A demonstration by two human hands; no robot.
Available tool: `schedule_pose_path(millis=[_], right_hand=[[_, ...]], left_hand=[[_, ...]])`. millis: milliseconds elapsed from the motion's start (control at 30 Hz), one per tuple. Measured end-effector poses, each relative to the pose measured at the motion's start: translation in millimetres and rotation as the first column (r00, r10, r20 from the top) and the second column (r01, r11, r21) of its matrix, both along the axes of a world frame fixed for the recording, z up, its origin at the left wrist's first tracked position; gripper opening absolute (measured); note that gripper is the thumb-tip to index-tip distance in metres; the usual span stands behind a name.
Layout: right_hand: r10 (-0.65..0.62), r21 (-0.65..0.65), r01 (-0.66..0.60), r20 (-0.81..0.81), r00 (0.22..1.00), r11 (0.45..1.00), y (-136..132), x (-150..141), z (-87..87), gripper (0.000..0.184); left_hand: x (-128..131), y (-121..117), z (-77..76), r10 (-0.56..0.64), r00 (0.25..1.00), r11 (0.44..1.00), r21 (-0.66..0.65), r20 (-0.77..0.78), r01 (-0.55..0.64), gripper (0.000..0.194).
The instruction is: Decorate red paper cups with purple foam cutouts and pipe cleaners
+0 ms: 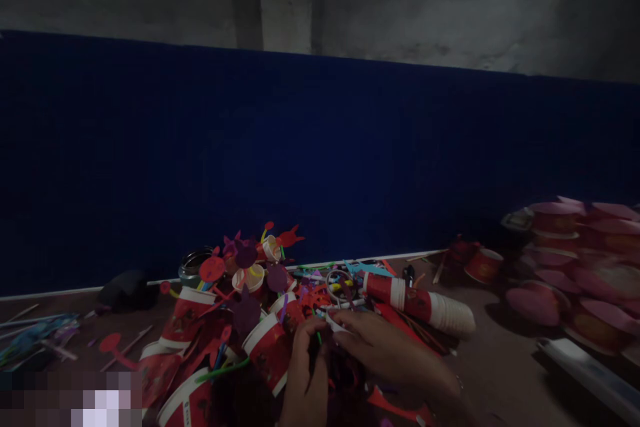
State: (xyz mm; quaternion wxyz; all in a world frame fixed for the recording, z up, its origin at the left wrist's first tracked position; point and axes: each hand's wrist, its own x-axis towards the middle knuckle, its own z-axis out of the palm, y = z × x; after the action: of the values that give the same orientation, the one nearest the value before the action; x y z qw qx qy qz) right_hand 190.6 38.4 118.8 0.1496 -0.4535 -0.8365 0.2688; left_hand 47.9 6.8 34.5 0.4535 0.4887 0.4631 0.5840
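Observation:
Low in the middle of the view, my left hand (306,363) has its fingers bent and drawn together, a thin green strip (319,333) showing beside them. Close on its right, my right hand (377,350) reaches in with fingers pressed together around a small pale piece (334,321), too dim to name. The fingertips of both hands nearly meet there. Left of my hands lies a red paper cup (270,350) with a white rim, tipped over. Behind the right hand, a stack of red and white paper cups (420,303) rests on its side.
More cups with red and purple cut-outs (245,310) pile up to the left. A roll of tape (340,285) lies behind my hands. At right are blurred pink-topped cups (575,267) and a long white box (590,370). A blue panel (320,153) stands behind the table.

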Motion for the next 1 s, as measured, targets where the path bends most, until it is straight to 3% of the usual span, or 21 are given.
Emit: schedule_pose_path(millis=[100, 233, 433, 633, 867, 1000], right_hand=[[-0.024, 0.013, 0.023, 0.013, 1.0, 1.0, -1, -2, 2.5, 0.023], [-0.029, -0.009, 0.029, 0.019, 0.999, 1.0, -1, -4, 3.1, 0.021], [-0.041, -0.026, 0.04, -0.053, 0.998, 0.999, -1, -4, 4.1, 0.022], [0.016, -0.029, -0.018, -0.058, 0.998, 0.999, -8, -9, 11.6, 0.021], [-0.01, 0.089, 0.011, -0.017, 1.0, 0.996, -11, -18, 8.4, 0.028], [-0.063, 0.103, 0.067, -0.042, 0.997, 0.992, -8, -22, 0.2, 0.028]], left_hand=[[-1, -1, -1.0, -0.027, 0.999, 0.997, -0.069, -0.019, 0.026, 0.042], [2, -3, -2.5, 0.035, 0.99, 0.998, 0.049, -0.14, -0.029, 0.041], [-1, -4, 1.0, 0.08, 0.983, 0.978, 0.202, -0.163, -0.047, 0.034], [-10, 1, 12.7, 0.054, 0.991, 0.991, 0.131, -0.12, -0.038, 0.013], [-13, 2, 17.5, 0.02, 0.997, 1.0, -0.003, -0.077, -0.021, 0.022], [-15, 0, 22.3, 0.045, 0.995, 0.999, 0.012, -0.094, -0.044, 0.021]])
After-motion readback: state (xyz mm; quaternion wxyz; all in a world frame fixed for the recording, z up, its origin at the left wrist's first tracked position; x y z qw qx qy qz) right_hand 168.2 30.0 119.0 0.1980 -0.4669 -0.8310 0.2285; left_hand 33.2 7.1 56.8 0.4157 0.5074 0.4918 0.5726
